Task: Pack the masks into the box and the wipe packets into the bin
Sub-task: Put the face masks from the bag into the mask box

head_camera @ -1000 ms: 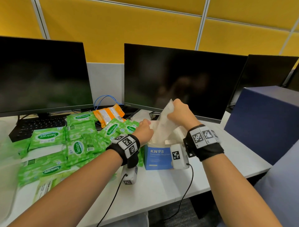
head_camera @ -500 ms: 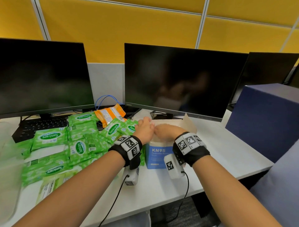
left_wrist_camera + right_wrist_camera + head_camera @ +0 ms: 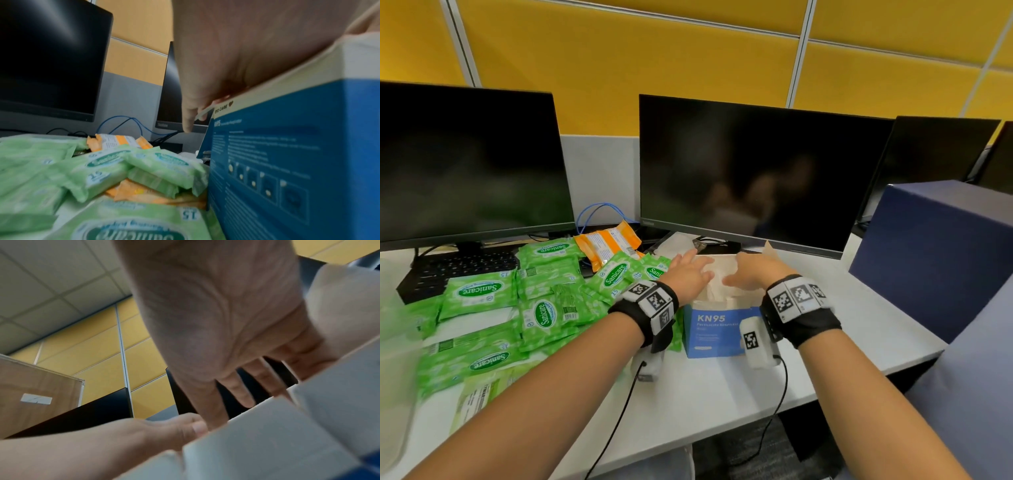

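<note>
A blue KN95 box [image 3: 717,330] stands open on the white desk, with white masks [image 3: 720,279] showing in its top. My left hand [image 3: 697,272] and right hand [image 3: 741,277] lie flat on the masks with straight fingers, side by side. In the left wrist view the left hand [image 3: 226,56] rests its palm on the rim of the box [image 3: 287,162]. The right hand [image 3: 216,321] spreads its fingers over the box's white flaps [image 3: 267,434]. Several green wipe packets [image 3: 479,291] and an orange packet [image 3: 606,243] lie left of the box. A translucent bin [image 3: 393,394] is at the left edge.
Two dark monitors [image 3: 756,171] stand along the back, with a black keyboard [image 3: 458,270] under the left one. A dark blue partition [image 3: 935,257] rises to the right. Wrist camera cables [image 3: 619,418] trail over the front edge of the desk [image 3: 722,394].
One second ago my right hand held a white mask up above the box. It went down into the box, and both hands have now flattened over the top.
</note>
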Motion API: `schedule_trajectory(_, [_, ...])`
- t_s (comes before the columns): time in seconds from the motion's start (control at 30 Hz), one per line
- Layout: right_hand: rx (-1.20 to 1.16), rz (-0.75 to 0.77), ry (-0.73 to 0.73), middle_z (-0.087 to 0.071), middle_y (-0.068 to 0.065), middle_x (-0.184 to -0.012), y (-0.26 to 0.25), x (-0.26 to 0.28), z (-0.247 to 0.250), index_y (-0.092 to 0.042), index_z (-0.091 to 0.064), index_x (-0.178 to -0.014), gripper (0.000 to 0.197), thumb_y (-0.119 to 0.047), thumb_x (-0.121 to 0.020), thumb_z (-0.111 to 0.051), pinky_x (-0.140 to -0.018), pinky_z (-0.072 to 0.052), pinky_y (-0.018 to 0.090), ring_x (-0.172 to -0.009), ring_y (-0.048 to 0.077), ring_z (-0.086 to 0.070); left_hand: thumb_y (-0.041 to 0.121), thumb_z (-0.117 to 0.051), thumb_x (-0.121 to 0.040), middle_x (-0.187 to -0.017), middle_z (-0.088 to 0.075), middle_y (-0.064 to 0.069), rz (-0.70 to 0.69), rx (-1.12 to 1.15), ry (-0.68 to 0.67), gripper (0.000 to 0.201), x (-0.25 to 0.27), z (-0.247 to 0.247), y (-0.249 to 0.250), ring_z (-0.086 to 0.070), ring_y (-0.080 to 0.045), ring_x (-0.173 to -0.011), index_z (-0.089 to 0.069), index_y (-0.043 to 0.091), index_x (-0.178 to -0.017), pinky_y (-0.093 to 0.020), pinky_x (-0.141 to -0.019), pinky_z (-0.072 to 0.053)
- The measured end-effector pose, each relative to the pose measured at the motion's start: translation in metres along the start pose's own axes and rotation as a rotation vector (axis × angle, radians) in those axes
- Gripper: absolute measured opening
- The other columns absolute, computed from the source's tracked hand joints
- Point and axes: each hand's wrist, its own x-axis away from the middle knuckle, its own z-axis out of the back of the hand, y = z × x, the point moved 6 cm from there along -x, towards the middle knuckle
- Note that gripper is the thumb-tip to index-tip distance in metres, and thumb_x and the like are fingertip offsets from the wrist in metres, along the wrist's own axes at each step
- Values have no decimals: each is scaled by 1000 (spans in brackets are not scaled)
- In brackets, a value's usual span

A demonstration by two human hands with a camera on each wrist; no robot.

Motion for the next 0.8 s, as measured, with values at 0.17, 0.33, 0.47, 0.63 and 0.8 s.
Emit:
schedule_trajectory(0.17, [-396, 93, 457, -58, 11, -120, -35, 9, 30, -13, -52, -125, 36, -19, -90, -49, -94, -47, 42, -112, 29, -55, 29, -29, -103, -143, -38, -7, -52, 402, 167, 40, 1, 5, -17, -37, -19, -133, -36, 16, -140, -27, -107, -28])
schedule_trajectory(0.33, [-629, 460, 181, -60, 3, -89, -125, 41, 20, -15, -64, -99, 19, -7, -87, -51, -62, -47, 27, -79, 19, -58, -4, -53, -90, -123, -54, -15, 106, 361, 167, 38, 14, 20, -76, -46, -14, -102, -49, -3, -127, -22, -85, -43])
schedule_trajectory(0.47, [-310, 430, 12, -65, 18, -106, -131, 33, -9, 0, -63, -108, 26, -10, -91, -46, -68, -54, 35, -87, 30, -67, 14, -56, -90, -139, -46, -15, 306, 72, 25, 48, 21, 14, -136, -44, -29, -129, -47, 5, -136, -36, -105, -39])
schedule_trajectory(0.63, [-192, 231, 75, -62, 19, -111, -98, -1, -16, -4, -58, -92, 13, -12, -91, -47, -67, -40, 25, -102, 31, -60, 25, -59, -91, -145, -35, -18, 393, -24, 5, 56, 24, 10, -177, -39, -31, -132, -39, 6, -141, -36, -105, -36])
schedule_trajectory(0.8, [-551, 88, 103, -52, 19, -131, -94, -42, -26, -1, -50, -127, 38, -19, -93, -51, -93, -42, 29, -123, 31, -49, 43, -61, -87, -157, -14, -13, 388, -22, 113, 70, 4, 6, -180, -15, -28, -146, -32, 14, -145, -42, -116, -23])
